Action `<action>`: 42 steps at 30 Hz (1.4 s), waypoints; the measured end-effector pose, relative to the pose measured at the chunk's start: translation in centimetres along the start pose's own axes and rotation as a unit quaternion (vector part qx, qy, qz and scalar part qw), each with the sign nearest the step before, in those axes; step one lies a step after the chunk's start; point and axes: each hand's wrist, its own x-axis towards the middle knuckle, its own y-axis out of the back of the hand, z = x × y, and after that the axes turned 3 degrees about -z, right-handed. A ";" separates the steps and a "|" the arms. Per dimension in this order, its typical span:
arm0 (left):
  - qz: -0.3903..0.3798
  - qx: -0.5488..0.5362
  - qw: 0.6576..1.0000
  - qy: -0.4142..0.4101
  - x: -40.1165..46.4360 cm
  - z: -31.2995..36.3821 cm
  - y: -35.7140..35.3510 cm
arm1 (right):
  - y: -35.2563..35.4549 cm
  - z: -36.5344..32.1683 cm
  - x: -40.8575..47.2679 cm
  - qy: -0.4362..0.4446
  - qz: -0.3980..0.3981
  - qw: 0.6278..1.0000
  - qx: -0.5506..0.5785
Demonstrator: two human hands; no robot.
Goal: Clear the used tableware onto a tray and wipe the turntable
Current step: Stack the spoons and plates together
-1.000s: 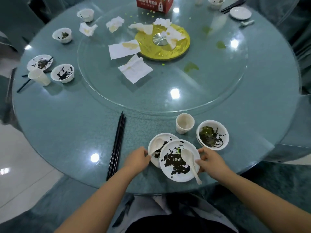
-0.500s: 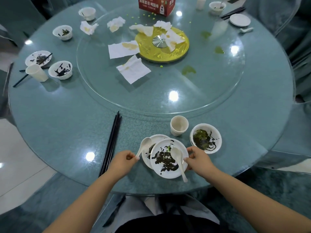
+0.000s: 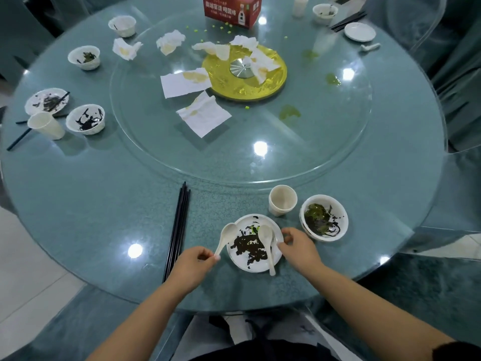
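At the near table edge a white plate [image 3: 244,261] smeared with dark leftovers sits stacked on a second plate, with a white spoon [image 3: 266,241] lying on it. My left hand [image 3: 194,264] pinches the handle of another white spoon [image 3: 226,237], lifted just off the plates' left rim. My right hand [image 3: 299,247] grips the top plate's right rim. A paper cup [image 3: 282,200] and a dirty white bowl [image 3: 324,221] stand just beyond. The glass turntable [image 3: 260,162] carries stained napkins [image 3: 204,117] and green spills [image 3: 290,112].
Black chopsticks [image 3: 178,230] lie left of my hands. More dirty bowls [image 3: 86,119], a plate [image 3: 46,100] and a cup [image 3: 45,125] sit at far left. A red box [image 3: 231,9], a gold hub [image 3: 244,74], and a clean saucer [image 3: 360,31] are farther back.
The top plate has slid left until it covers the lower plate. My left hand has lifted the left spoon off the lower plate and holds it clear of the rim.
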 end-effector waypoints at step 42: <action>-0.173 -0.245 0.954 0.010 1.3 5.7 -0.1 | -5.0 -6.8 -1.7 -0.013 0.033 0.957 0.287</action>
